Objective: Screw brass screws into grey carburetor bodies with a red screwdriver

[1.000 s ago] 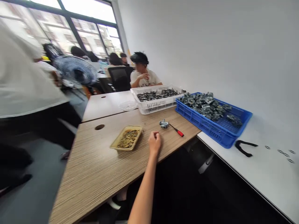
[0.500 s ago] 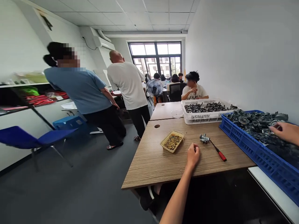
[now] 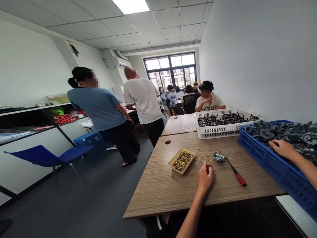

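Note:
My left hand point(image 3: 205, 177) rests on the wooden table with its fingers curled; what they hold, if anything, is hidden. Left of it sits a beige tray point(image 3: 170, 162) of small brass-coloured pieces. A metal part point(image 3: 219, 156) lies beyond my left hand, to the right, with a red-handled screwdriver point(image 3: 240, 179) touching or close beside it. My right hand point(image 3: 281, 148) is over the blue basket point(image 3: 262, 159), its fingers bent down at the grey metal parts point(image 3: 288, 132). Whether it grips one cannot be made out.
A white basket point(image 3: 218, 132) of dark parts stands at the table's far side, near a clear round lid point(image 3: 189, 127). A seated person point(image 3: 210, 99) is behind it. Two people stand left of the table, beyond a blue chair point(image 3: 49, 158).
My right hand has moved left over the blue basket, towards its inner edge. My left hand stays beside the tray. The camera view has shifted, showing more ceiling.

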`<state>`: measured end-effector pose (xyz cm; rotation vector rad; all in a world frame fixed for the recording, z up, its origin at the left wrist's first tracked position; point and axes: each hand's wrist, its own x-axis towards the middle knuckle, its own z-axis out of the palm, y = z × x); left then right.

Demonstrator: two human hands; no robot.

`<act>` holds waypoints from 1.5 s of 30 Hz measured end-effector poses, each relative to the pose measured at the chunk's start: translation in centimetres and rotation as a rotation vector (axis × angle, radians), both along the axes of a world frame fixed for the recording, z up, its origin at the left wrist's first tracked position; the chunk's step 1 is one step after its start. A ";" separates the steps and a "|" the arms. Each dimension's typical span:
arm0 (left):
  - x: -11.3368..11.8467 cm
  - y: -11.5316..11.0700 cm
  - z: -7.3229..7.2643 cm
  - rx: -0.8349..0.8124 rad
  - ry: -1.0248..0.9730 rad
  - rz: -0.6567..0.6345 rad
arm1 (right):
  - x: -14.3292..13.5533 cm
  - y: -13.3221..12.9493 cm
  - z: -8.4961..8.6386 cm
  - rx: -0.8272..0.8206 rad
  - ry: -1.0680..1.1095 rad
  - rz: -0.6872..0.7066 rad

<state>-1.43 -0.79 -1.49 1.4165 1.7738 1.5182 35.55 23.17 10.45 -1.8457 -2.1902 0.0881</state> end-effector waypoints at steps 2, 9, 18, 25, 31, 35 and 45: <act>0.0 -0.1 0.1 -0.006 0.013 0.002 | -0.2 -0.4 0.3 -0.056 -0.021 0.008; -0.1 -0.4 0.0 -0.037 0.062 -0.006 | -0.6 -0.3 -0.6 -0.126 -0.020 -0.126; -0.5 -0.3 0.2 -0.060 0.076 -0.018 | -1.6 -1.7 0.0 -0.179 0.036 -0.244; -0.5 -0.5 0.4 -0.071 0.090 -0.013 | -1.3 -1.3 -0.4 -0.193 0.056 -0.285; -0.4 -0.5 0.5 -0.077 0.081 -0.012 | -0.9 -1.0 -0.4 -0.232 0.060 -0.300; -0.3 -0.4 0.6 -0.071 0.077 -0.011 | -0.8 -0.9 -0.6 -0.231 0.046 -0.300; -0.4 -0.2 0.3 -0.064 0.039 -0.031 | -0.4 -0.2 -1.6 -0.288 0.081 -0.313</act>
